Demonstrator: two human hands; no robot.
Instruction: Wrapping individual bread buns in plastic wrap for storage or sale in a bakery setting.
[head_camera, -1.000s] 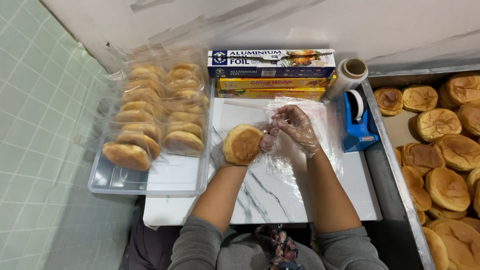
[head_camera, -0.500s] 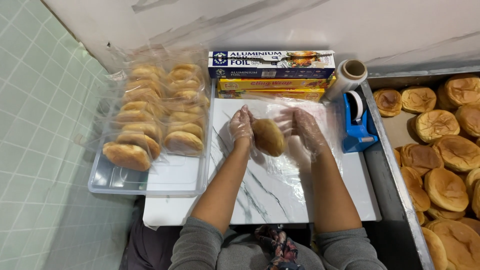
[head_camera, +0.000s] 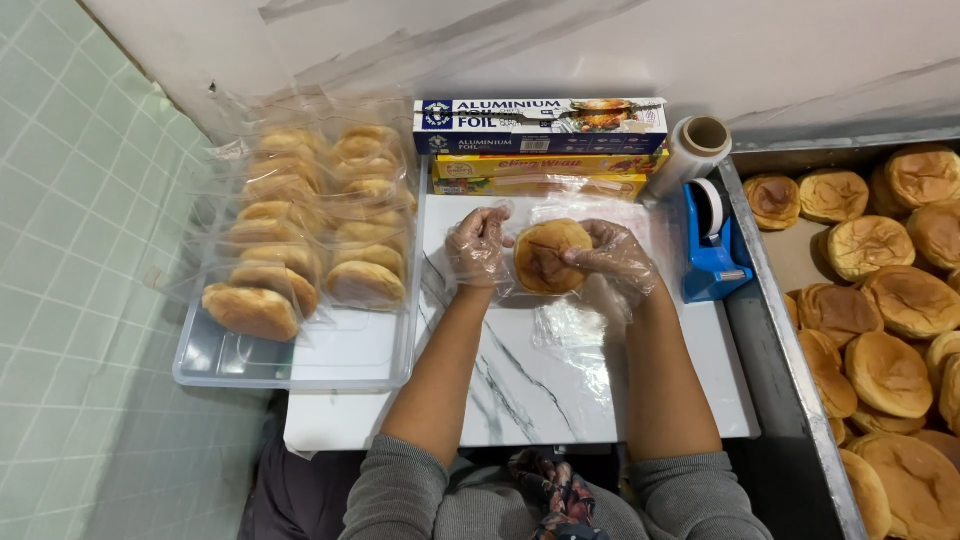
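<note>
1. Since half a second ago, your bun (head_camera: 547, 256) has stayed above the middle of the surface, and both hands have closed in on it from the sides; a second ago it sat further left, pressed mostly by your left hand.
2. Your left hand (head_camera: 478, 246), in a clear plastic glove, now rests at the bun's left edge, its fingers curled and touching the rim rather than clenched around it.
3. Your right hand (head_camera: 610, 258), also gloved, grasps the bun's right edge, fingers wrapped over the top.
4. You have the bun lying between the two hands, round with no long axis, both hands equally near; it sits over a sheet of clear film (head_camera: 570, 325) on the white marbled surface (head_camera: 520, 390).
5. To your left stands a clear tray (head_camera: 300, 355) of wrapped buns; beyond the bun lie the foil box (head_camera: 540, 125) and a film roll (head_camera: 695, 150).
6. On your right are a blue tape dispenser (head_camera: 710, 245) and a metal tray (head_camera: 775, 300) of bare buns.
</note>
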